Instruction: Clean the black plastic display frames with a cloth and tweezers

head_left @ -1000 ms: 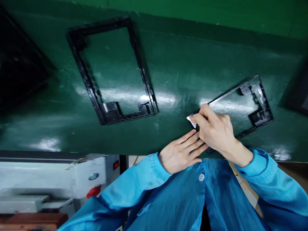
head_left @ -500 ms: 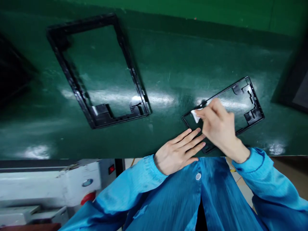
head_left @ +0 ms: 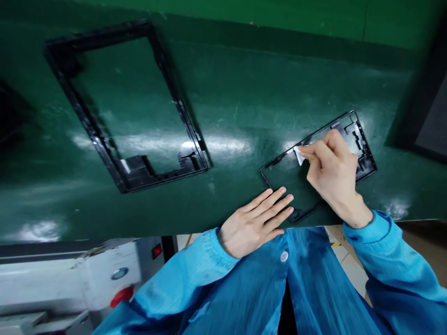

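Note:
A small black plastic frame lies at a slant on the green tabletop, close to its front edge. My right hand pinches a small white cloth or wipe against the frame's far long side. The hand covers part of the frame's middle. My left hand lies flat with its fingers stretched out, its fingertips over the frame's near-left short side. That side is partly hidden under the fingers.
A larger black plastic frame lies on the table to the left. A dark object with a grey face stands at the right edge. Dark shapes sit at the far left. Below the table's front edge is a white machine with a red button.
My right hand has slid the white wipe to the right along the frame's far side. My left hand stays on the frame's left end. The whole view has shifted slightly.

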A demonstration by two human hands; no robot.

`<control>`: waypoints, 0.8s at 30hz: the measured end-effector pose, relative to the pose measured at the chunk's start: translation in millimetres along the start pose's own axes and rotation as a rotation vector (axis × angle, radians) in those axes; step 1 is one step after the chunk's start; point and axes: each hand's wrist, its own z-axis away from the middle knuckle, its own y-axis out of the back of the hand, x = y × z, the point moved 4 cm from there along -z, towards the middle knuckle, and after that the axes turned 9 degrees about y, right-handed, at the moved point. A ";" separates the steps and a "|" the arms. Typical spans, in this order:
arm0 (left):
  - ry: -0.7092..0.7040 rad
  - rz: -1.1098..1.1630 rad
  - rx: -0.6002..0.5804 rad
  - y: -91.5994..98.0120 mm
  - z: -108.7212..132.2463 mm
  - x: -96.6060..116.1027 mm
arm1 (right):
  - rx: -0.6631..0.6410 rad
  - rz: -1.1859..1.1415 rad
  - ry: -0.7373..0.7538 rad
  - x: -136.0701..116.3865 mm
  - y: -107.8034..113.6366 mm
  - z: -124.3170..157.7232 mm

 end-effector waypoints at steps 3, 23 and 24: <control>-0.014 0.010 -0.007 -2.4 3.2 8.0 | 0.000 -0.055 0.015 1.1 1.6 2.4; -0.019 -0.003 0.143 -1.3 27.3 0.6 | -0.159 -0.325 0.312 -65.3 -1.4 33.3; -0.011 0.005 0.143 -0.8 27.0 0.5 | -0.152 -0.318 0.310 -66.0 -1.3 32.9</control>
